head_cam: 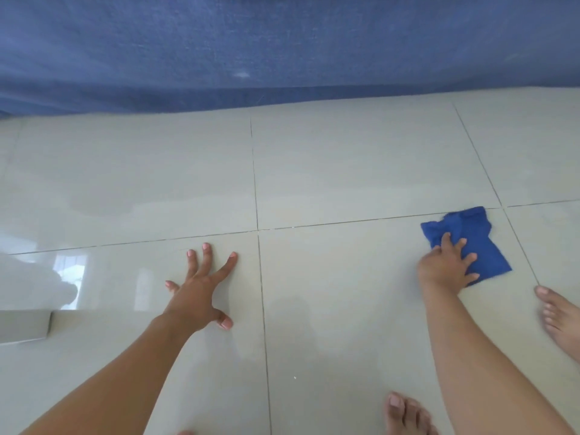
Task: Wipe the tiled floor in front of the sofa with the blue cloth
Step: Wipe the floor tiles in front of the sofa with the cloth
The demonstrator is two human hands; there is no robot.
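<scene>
The blue cloth [470,237] lies crumpled on the pale glossy tiled floor [345,158] at the right, just below a grout line. My right hand [445,265] presses down on the cloth's near half, fingers spread over it. My left hand [201,284] rests flat on the floor at centre left, fingers splayed, holding nothing. The blue sofa [282,42] fills the top of the view, its lower edge meeting the floor.
My bare feet show at the right edge [561,318] and at the bottom [405,416]. A pale flat object [22,324] lies at the left edge. Window light reflects off the tiles at the left.
</scene>
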